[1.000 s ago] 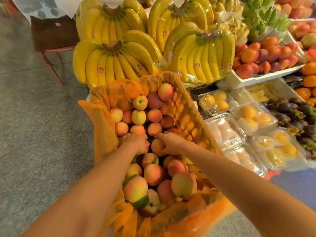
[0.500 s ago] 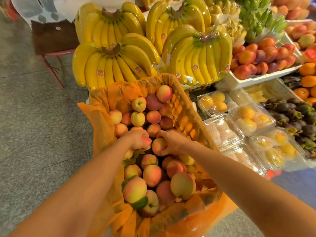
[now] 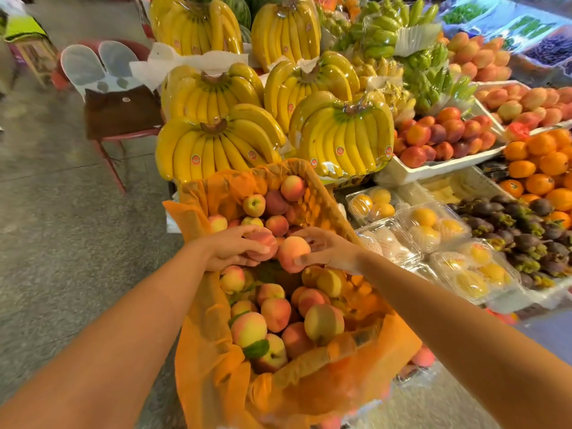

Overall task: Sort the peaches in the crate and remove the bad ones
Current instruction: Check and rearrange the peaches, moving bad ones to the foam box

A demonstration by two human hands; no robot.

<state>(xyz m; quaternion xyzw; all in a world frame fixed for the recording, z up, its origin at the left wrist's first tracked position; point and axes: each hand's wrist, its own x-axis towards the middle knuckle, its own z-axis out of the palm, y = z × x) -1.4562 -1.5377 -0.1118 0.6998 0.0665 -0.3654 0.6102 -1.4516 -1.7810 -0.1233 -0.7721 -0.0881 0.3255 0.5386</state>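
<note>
1. The left hand (image 3: 230,247) curls its fingers round a pink peach (image 3: 263,243), held just above the middle of the crate (image 3: 328,209).
2. The right hand (image 3: 328,247) grips a second peach (image 3: 292,253), thumb at its near side; the two fruits nearly touch.
3. Loose peaches (image 3: 275,314) fill the crate's orange liner (image 3: 210,366) at both ends.
4. Banana bunches (image 3: 216,150) stand just behind the crate.

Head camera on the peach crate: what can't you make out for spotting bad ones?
All head view.
- Pinkish peach: underside covered by the left hand gripping it.
- Paler peach: far side hidden by the right hand holding it.
- Lower peaches: buried under the top layer and orange liner.
- Crate: near end cut off by the bottom edge.
- Banana stickers: print too small.
</note>
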